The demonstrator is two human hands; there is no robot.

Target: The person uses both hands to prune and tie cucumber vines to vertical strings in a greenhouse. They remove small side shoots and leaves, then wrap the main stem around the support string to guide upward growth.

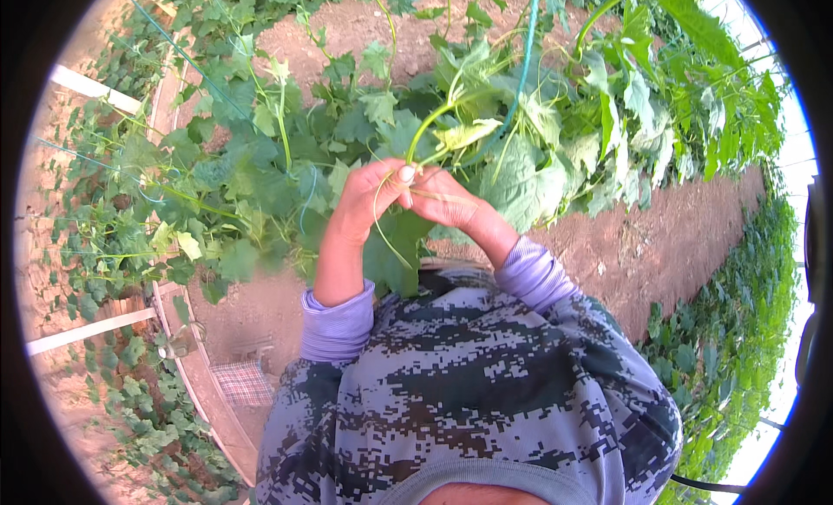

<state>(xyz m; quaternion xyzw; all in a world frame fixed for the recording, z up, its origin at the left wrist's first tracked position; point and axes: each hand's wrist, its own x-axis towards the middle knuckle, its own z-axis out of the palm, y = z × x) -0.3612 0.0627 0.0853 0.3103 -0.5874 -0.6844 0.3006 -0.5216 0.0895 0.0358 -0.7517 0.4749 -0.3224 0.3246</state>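
In front of my chest, my left hand (372, 191) and my right hand (449, 198) meet at the fingertips. Between thumbs and fingers they grip a pale green vine stem (424, 129), which curves up and away into the leaves. A thin tendril (381, 225) loops down over the left fingers; a second strand crosses the right palm. Just beyond the right hand sits a folded yellow-green leaf (467, 134). A taut teal twine (528, 56) comes down past it into the foliage. Part of the stem inside the fingers is hidden.
Broad-leaved vines (247, 160) spread to the left and beyond the hands, with more twines (189, 59) strung through them. Bare soil (586, 258) runs along the right. At lower left are a pale curb (202, 381), a glass jar (182, 341) and a checked cloth (242, 382).
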